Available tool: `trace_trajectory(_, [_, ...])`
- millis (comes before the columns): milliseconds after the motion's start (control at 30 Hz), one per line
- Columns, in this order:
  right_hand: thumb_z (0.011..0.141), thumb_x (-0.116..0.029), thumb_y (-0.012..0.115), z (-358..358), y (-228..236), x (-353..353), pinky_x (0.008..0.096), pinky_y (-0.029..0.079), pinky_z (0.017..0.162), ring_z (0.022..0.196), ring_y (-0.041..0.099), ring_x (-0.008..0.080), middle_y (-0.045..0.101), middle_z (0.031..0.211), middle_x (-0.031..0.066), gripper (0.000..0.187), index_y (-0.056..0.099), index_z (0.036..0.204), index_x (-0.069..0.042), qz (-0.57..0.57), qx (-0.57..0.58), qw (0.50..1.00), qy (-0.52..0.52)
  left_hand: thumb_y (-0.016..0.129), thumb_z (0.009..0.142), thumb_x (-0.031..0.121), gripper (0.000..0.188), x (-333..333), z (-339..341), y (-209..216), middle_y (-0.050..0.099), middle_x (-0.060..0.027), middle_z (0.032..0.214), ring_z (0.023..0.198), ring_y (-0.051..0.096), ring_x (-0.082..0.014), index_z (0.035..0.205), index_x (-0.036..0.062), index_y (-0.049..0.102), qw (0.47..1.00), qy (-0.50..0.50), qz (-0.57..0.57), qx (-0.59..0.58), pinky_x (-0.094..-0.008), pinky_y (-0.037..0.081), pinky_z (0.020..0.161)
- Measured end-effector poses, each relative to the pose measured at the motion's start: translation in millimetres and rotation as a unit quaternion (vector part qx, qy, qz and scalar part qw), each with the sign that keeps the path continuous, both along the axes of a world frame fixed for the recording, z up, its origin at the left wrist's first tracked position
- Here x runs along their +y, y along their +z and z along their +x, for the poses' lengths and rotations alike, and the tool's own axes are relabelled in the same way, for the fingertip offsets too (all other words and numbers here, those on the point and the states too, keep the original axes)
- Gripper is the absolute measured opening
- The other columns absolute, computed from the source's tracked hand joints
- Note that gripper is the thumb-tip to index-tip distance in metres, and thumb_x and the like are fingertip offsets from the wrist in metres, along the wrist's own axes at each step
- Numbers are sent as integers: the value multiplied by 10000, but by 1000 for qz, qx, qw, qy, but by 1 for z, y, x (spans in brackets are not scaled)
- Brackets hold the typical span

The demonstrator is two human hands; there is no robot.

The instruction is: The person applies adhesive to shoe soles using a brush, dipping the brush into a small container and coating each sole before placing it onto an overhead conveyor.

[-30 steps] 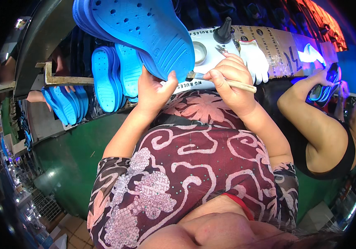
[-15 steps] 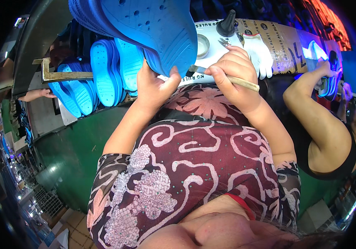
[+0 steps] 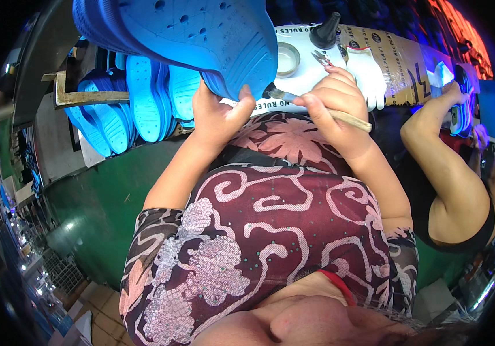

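Observation:
A large blue foam clog (image 3: 224, 49), with holes and ridges on the face turned to me, is held up at the top centre. My left hand (image 3: 221, 115) grips its lower end, thumb at the near edge and fingers partly hidden behind. My right hand (image 3: 339, 104) closes round a flat brush (image 3: 351, 120) with a pale handle. Its dark bristles are at the clog's lower right edge; whether they touch cannot be made out. A thin metal tool tip, like tweezers (image 3: 320, 57), sticks out beyond the right hand's fingertips.
A round dish (image 3: 288, 60), a black nozzle-topped bottle (image 3: 325, 32) and a white glove (image 3: 367, 75) lie on a white and cardboard-covered surface (image 3: 397, 75). Several blue clogs (image 3: 143, 98) stand left behind a metal bracket (image 3: 60, 92). A co-worker's arm (image 3: 449, 155) reaches in at right.
The view has shifted slightly. The clog has come a little left and lower in the picture. My right hand with the brush sits slightly farther right.

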State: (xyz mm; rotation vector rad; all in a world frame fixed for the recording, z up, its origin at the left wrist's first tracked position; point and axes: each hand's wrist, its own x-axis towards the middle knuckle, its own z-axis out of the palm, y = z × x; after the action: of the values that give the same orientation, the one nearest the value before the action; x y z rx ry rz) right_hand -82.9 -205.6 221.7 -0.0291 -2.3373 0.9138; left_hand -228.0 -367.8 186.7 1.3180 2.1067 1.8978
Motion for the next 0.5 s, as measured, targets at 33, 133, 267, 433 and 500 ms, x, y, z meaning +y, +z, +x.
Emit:
trace_trajectory(33, [799, -196, 614, 1, 1, 1, 386, 411, 815, 614, 552, 213, 577, 603, 29, 210, 626, 633, -68, -1, 0, 1000, 1, 627, 670, -11, 467, 1, 1, 2, 626, -136, 860, 736, 628, -190, 1098, -53, 444, 1000, 0, 17, -25, -291, 496, 681])
trace_trajectory(133, [843, -212, 561, 2, 9, 0, 384, 404, 823, 617, 557, 210, 596, 617, 29, 261, 643, 637, -75, -70, 13, 997, -19, 634, 664, -4, 462, 3, -1, 1, 629, -137, 852, 733, 632, -197, 1085, -53, 450, 999, 3, 38, 2, -293, 497, 678])
trace_trajectory(267, [847, -217, 558, -7, 10, -4, 381, 402, 827, 619, 557, 204, 590, 611, 28, 268, 646, 636, -78, -56, 37, 998, -12, 640, 659, 1, 450, 4, 2, 4, 631, -138, 849, 731, 634, -199, 1069, -52, 461, 999, 16, 37, -16, -294, 498, 674])
trace_trajectory(433, [853, -218, 553, -6, 11, -7, 382, 398, 838, 614, 554, 193, 574, 592, 29, 269, 651, 640, -87, -21, 30, 999, 1, 577, 726, -71, 504, -3, 0, 7, 534, -135, 1075, 952, 557, -203, 1183, -26, 371, 999, -34, -3, 23, -319, 436, 862])
trace_trajectory(500, [855, -211, 551, -3, 15, -7, 380, 397, 837, 613, 555, 192, 575, 590, 28, 269, 650, 638, -86, -31, 24, 999, 9, 577, 726, -75, 501, -2, -2, 3, 535, -133, 1073, 949, 557, -200, 1182, -20, 377, 998, -39, 26, 39, -317, 438, 857])
